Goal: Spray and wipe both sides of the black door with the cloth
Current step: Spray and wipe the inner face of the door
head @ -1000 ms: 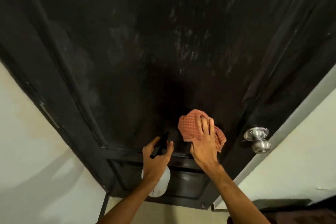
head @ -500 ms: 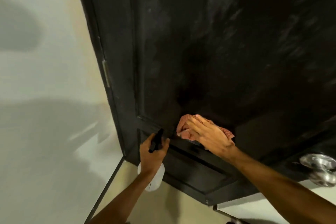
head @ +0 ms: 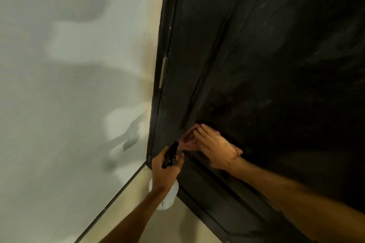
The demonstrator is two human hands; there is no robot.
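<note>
The black door [head: 276, 55] fills the right half of the view, with streaks on its upper panel. My right hand [head: 215, 148] lies flat with straight fingers on the orange checked cloth [head: 188, 140], pressing it against the lower left corner of the big panel; the hand covers most of the cloth. My left hand [head: 166, 171] grips the spray bottle [head: 167, 197] by its black trigger head, the white body hanging below, just left of the cloth and close to the door's hinge edge.
A pale wall [head: 69, 85] stands at the left, meeting the black door frame [head: 158, 104], where a hinge [head: 163, 73] shows. The beige floor [head: 177, 227] runs below, with a dark skirting line along the wall.
My right hand has slid the cloth leftward and down across the panel to its left edge. The view has swung left, so the door knob has gone out of sight. My left hand keeps the bottle.
</note>
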